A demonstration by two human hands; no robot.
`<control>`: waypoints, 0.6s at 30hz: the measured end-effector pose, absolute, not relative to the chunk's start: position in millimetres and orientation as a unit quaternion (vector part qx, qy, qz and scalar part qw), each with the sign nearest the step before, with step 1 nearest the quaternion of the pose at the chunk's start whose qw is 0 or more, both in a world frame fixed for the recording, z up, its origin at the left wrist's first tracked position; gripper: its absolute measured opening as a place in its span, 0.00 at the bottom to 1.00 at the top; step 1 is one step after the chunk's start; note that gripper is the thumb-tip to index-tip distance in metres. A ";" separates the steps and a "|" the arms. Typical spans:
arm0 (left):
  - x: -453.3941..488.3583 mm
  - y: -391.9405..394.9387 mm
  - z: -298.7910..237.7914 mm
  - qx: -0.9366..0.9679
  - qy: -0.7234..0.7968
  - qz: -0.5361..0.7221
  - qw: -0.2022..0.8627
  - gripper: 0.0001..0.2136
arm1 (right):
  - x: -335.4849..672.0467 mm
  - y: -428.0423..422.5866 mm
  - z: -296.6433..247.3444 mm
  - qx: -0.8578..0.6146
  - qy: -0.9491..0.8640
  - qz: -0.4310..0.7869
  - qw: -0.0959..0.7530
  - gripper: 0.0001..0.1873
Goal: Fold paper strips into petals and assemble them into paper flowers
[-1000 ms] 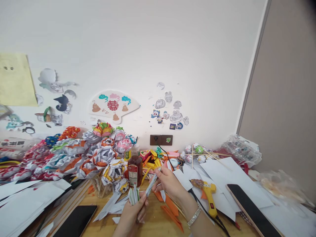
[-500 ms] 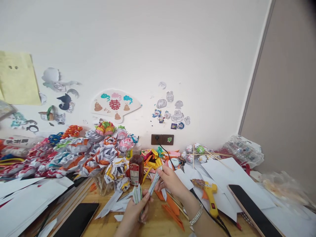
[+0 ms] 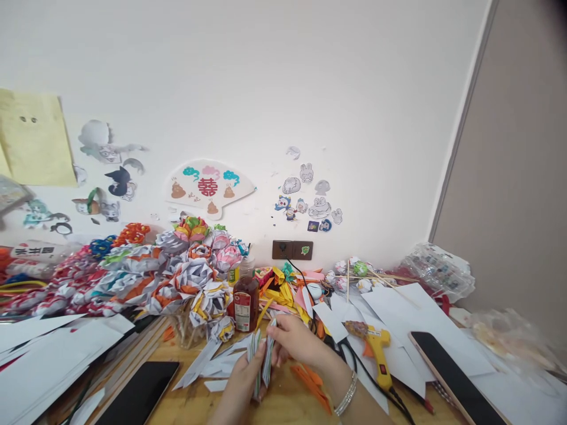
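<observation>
At the lower centre of the head view, we hold a bundle of folded papers [image 3: 267,361] between both hands: our left hand [image 3: 241,376] grips its left side, and our right hand [image 3: 296,337] pinches its upper right edge. Just above it in the frame stands a labelled bottle [image 3: 244,307], beside heaped paper flowers [image 3: 195,276]. At lower right, a yellow glue gun [image 3: 378,351] lies on white sheets [image 3: 403,348].
</observation>
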State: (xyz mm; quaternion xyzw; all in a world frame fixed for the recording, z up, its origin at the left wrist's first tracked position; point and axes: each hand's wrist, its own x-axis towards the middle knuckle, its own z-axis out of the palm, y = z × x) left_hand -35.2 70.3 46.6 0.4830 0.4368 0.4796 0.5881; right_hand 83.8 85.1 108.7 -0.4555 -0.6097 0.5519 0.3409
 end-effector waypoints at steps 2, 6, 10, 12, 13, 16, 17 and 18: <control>-35.2 70.0 45.5 0.496 0.436 0.478 0.580 0.32 | 80.6 84.3 105.9 -0.475 -0.608 0.541 0.334 0.11; -35.4 68.3 43.3 0.509 0.440 0.464 0.576 0.33 | 75.7 84.1 100.7 -0.502 -0.608 0.514 0.339 0.09; -35.1 67.4 43.6 0.517 0.437 0.451 0.582 0.32 | 72.8 85.5 97.5 -0.505 -0.607 0.511 0.339 0.11; -34.4 66.7 44.9 0.523 0.431 0.444 0.586 0.33 | 73.3 86.2 96.3 -0.501 -0.604 0.522 0.335 0.12; -34.0 66.3 45.5 0.527 0.428 0.438 0.589 0.33 | 74.1 86.7 95.7 -0.497 -0.602 0.528 0.333 0.13; -32.9 65.9 45.9 0.538 0.419 0.420 0.599 0.33 | 78.4 88.7 94.0 -0.487 -0.593 0.548 0.334 0.14; -32.6 66.2 45.4 0.540 0.416 0.416 0.602 0.34 | 80.3 89.6 93.6 -0.483 -0.589 0.554 0.337 0.14; -32.4 66.7 44.7 0.540 0.413 0.413 0.606 0.34 | 82.5 90.6 93.4 -0.480 -0.584 0.559 0.342 0.14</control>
